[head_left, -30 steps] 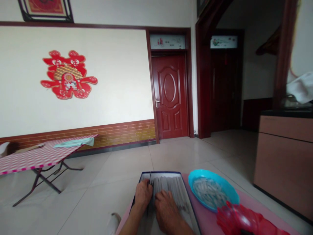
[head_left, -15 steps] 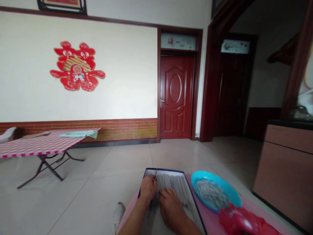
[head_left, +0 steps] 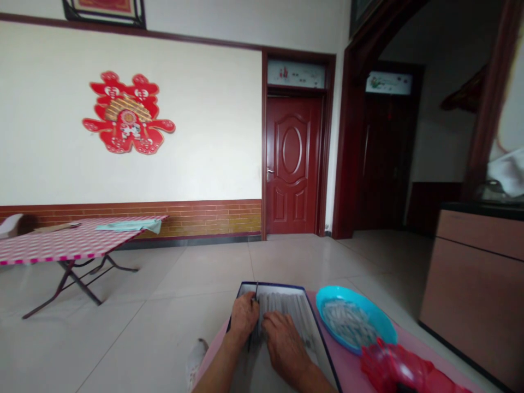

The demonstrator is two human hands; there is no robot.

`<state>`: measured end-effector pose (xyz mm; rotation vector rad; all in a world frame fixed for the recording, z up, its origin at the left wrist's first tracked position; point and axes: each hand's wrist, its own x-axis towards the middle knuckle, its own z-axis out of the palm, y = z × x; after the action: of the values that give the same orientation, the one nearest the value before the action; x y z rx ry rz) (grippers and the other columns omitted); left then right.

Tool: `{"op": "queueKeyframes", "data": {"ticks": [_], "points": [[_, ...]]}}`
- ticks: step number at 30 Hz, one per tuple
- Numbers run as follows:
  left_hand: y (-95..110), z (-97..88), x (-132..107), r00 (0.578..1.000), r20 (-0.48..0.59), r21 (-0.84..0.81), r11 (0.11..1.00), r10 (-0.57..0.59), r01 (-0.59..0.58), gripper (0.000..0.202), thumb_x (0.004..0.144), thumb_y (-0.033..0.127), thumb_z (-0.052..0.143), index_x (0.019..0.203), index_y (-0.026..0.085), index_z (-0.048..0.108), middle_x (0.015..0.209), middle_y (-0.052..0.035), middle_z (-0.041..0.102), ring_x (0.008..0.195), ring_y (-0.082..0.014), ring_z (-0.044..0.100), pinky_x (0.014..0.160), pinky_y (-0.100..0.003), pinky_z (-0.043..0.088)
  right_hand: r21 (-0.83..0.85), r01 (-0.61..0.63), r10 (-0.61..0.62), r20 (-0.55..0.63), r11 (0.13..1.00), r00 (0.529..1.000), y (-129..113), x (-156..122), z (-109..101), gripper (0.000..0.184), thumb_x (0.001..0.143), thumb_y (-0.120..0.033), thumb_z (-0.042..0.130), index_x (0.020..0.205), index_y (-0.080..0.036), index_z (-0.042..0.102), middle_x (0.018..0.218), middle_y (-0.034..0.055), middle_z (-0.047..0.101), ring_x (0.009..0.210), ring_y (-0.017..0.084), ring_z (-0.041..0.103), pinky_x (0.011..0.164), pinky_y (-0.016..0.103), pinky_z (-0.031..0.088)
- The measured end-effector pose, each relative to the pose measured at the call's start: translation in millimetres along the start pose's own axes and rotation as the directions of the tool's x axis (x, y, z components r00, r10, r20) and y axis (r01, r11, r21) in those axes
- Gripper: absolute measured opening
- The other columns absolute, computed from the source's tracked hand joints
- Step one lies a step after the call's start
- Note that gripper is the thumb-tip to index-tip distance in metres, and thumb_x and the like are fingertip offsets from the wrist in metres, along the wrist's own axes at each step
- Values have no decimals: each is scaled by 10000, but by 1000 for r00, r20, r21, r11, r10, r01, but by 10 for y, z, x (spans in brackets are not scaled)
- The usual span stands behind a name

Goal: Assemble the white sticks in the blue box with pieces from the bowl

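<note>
A shallow open box (head_left: 270, 284) with a dark blue rim is seen lying on a pink table (head_left: 347, 371), and it is filled with rows of slender pale rods (head_left: 282, 311). The left hand (head_left: 244, 316) is placed on the rods at the left side of the box. Its fingers (head_left: 248, 308) are curled down among them, close beside a thin dark pin (head_left: 256, 291) that is seen standing up near the far edge of the box. Whether the pin or any rod is clamped by those fingers cannot be told. The right hand (head_left: 284, 341) is laid over the rods just to the right of the left hand, with its fingers (head_left: 272, 323) held slightly apart and resting on the rods, and no grip is shown.

To the right of the box, a turquoise plastic basin (head_left: 339, 292) is set on the table, with a heap of pale pieces (head_left: 350, 323) held inside it. A crumpled translucent red plastic bag (head_left: 393, 368) is seen right of the box, just below the basin.

Well beyond the box, a folding table (head_left: 61, 245) with a checked cloth is stood on the tiled floor (head_left: 204, 262) to the left, and a red panelled door (head_left: 292, 164) is set in the far wall.
</note>
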<state>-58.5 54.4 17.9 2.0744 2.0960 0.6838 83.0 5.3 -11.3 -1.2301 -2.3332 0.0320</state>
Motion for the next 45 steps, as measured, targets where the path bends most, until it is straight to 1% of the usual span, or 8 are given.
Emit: {"op": "queueKeyframes", "data": {"ticks": [4, 10, 14, 20, 25, 36, 40, 45], "points": [[-13, 35, 0, 1000, -6, 2, 1000, 17, -17, 354, 874, 146, 414, 1163, 141, 619, 1097, -86, 683, 1063, -180, 599, 932, -229, 393, -25, 7, -6, 5, 1000, 1000, 6, -10, 50, 329, 805, -81, 402, 1045, -196, 594, 1151, 50, 585, 1107, 214, 448, 980, 361, 282], [-16, 45, 5, 1000, 9, -13, 1000, 28, -28, 353, 863, 137, 417, 1148, 137, 625, 1089, -81, 687, 1042, -170, 607, 920, -218, 393, -45, -9, 10, 20, 999, 1000, 3, -12, 57, 262, 812, -112, 428, 982, -196, 608, 1097, 54, 594, 1055, 215, 469, 935, 352, 315], [-9, 67, -5, 1000, 6, -26, 1000, 15, -14, 359, 864, 152, 415, 1154, 132, 626, 1095, -94, 683, 1060, -192, 599, 935, -244, 391, -47, -14, 15, 32, 999, 999, 15, -11, 65, 271, 803, -116, 444, 1001, -206, 606, 1116, 48, 588, 1067, 211, 464, 939, 346, 312], [2, 110, -31, 1000, -26, -46, 999, 16, -18, 366, 866, 153, 400, 1149, 133, 632, 1112, -106, 673, 1074, -210, 592, 953, -264, 382, -35, -37, 37, 17, 999, 999, 25, -21, 100, 252, 820, -132, 432, 971, -217, 615, 1102, 40, 597, 1068, 218, 466, 942, 353, 308], [-32, 150, -26, 998, -62, -74, 997, 27, -31, 356, 855, 153, 417, 1128, 123, 643, 1091, -118, 679, 1070, -219, 596, 945, -261, 386, -15, -29, 30, 15, 999, 999, 32, -44, 103, 278, 808, -142, 446, 1022, -224, 605, 1164, 35, 584, 1107, 226, 453, 969, 363, 289], [-136, 316, -52, 993, -118, -100, 994, 24, -36, 362, 834, 135, 428, 1112, 106, 659, 1059, -141, 687, 1041, -244, 607, 949, -293, 398, 0, -67, 67, 89, 998, 994, -8, -35, 74, 343, 772, -126, 436, 1056, -212, 609, 1179, 52, 585, 1124, 252, 456, 967, 393, 307], [-145, 326, -39, 993, -110, -90, 995, 41, -51, 365, 825, 127, 425, 1100, 104, 664, 1050, -135, 690, 1034, -239, 607, 947, -289, 398, 5, -90, 89, 104, 996, 991, -13, -18, 75, 374, 781, -133, 427, 1104, -205, 601, 1219, 63, 572, 1158, 258, 442, 996, 406, 291], [-161, 304, -23, 996, -80, -54, 997, 49, -54, 369, 816, 126, 426, 1094, 110, 668, 1044, -127, 694, 1026, -239, 610, 937, -291, 401, -1, -108, 107, 111, 994, 988, -25, 0, 87, 366, 771, -134, 435, 1085, -198, 613, 1216, 67, 579, 1181, 267, 438, 1006, 415, 287]]}}
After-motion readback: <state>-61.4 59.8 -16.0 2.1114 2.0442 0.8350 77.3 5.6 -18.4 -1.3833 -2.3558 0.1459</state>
